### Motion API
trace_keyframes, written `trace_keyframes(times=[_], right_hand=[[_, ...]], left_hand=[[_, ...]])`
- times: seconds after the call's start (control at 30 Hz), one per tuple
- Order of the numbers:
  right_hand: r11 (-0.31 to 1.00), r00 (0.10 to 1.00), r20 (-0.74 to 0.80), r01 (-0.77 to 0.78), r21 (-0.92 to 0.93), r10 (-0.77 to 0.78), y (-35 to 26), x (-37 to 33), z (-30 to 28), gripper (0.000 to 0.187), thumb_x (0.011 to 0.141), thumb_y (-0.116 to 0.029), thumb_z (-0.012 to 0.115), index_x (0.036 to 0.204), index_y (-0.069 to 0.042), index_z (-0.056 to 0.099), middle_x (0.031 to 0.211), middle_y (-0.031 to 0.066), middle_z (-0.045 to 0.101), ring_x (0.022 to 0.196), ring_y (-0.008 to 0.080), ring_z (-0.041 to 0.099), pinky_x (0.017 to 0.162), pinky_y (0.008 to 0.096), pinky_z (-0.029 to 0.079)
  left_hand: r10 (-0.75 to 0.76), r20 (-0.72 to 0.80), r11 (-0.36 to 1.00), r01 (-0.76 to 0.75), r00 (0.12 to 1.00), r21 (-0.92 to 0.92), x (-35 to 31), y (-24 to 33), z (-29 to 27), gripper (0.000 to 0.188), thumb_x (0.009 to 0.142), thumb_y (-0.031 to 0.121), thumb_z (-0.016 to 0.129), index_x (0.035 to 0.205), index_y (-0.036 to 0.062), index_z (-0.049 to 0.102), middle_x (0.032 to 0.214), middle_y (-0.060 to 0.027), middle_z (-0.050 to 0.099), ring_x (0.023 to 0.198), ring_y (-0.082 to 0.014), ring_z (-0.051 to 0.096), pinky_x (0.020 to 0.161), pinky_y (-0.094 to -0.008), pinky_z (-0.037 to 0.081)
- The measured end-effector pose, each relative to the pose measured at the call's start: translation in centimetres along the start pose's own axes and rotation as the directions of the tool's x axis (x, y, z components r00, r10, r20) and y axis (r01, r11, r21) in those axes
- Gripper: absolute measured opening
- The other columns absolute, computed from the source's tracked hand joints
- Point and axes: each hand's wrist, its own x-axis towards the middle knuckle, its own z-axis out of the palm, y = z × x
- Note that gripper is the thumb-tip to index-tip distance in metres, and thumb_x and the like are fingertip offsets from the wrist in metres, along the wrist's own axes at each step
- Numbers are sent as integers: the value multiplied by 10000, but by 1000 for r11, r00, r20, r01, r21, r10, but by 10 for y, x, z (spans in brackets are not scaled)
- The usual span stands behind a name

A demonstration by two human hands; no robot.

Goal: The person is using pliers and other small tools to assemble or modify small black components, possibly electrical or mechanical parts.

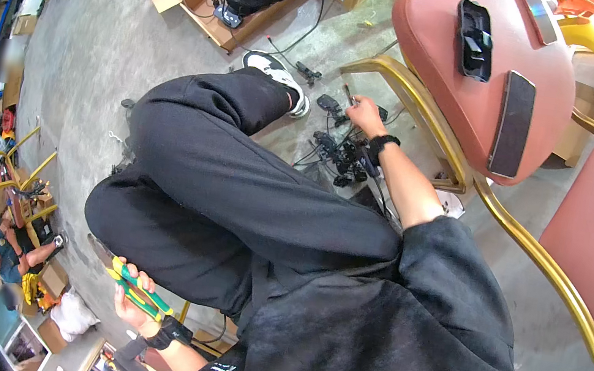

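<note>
My left hand [134, 306] is closed round pliers [141, 290] with green and yellow handles, beside my bent knee. Their metal jaws point up and to the left. On the other side of my legs, my right hand [367, 117] reaches down close to the floor, its fingers pinched around a small thin piece that I cannot make out. Several black clip-like parts [347, 158] with cables lie in a heap just below that hand. Another small black part [308, 73] rests near my white and black shoe [277, 73].
At the right stands a pink padded chair [444, 23] with a gold frame, bearing an open black case [475, 42] and a dark flat phone-like slab [513, 124]. An open cardboard box [223, 35] of cables sits ahead. Another person [18, 255] is at the far left.
</note>
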Motion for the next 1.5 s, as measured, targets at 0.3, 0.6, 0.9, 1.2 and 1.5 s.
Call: trace_keyframes(times=[0.3,0.6,0.9,1.2,1.5], right_hand=[[969,969,88,-224,-104,233,31,43,56,665,767,-401,877,1284,-30,683,1231,236,702,1179,361,671,1007,427,534],[979,984,89,-137,-153,152,7,43,55,447,832,-284,787,1209,-53,725,1094,242,734,1069,384,707,931,450,559],[835,933,-59,346,429,-356,-88,-51,-29,421,909,-118,774,1322,-83,702,950,-15,682,736,73,447,671,233,404],[507,650,-297,744,435,-699,-243,-195,-141,433,845,37,784,1269,-30,731,1084,24,694,882,99,616,751,215,472],[50,209,-326,898,436,-922,-370,-272,-139,411,815,30,792,1222,28,737,1090,129,732,982,183,675,861,278,511]], left_hand=[[53,-69,993,-60,996,-105,-1,-15,-12,521,1034,252,502,1466,14,332,1077,-111,552,677,-187,553,568,-307,502],[19,-149,996,-31,989,-78,5,-9,0,509,1037,241,502,1470,29,337,1057,-130,585,705,-231,626,550,-334,539],[61,-260,982,-11,964,189,19,-9,50,574,1019,210,580,1501,-2,350,1176,-146,615,828,-283,697,642,-393,591],[-47,203,996,32,978,77,28,-5,154,585,986,38,625,1491,-86,359,1435,-377,497,1247,-509,597,1074,-564,500],[227,222,953,-263,948,149,4,12,169,435,1034,-52,524,1463,-33,452,1421,-169,597,1252,-249,644,1071,-348,493]])
